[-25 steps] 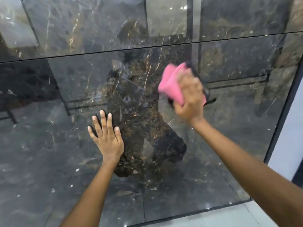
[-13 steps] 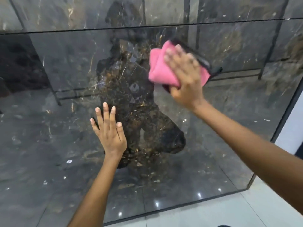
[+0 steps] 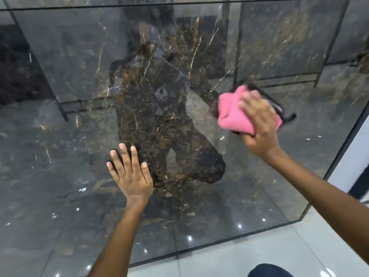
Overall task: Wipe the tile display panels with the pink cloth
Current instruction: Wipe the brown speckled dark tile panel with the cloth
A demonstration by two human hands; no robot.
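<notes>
— Left hand [image 3: 131,174] first: what do I have there?

— Fingers straight and spread, palm flat on the dark tile panel [image 3: 60,136], bracing. Glossy marble-look slab, gold veins, mirror-like reflections.

— And further right?

— I see my right hand [image 3: 259,124] gripping the bunched pink cloth [image 3: 233,114], soft and folded, pressed to the panel's right half. I judge wiping is mid-stroke; next I'd sweep toward the unwiped areas, keeping steady pressure.
</notes>
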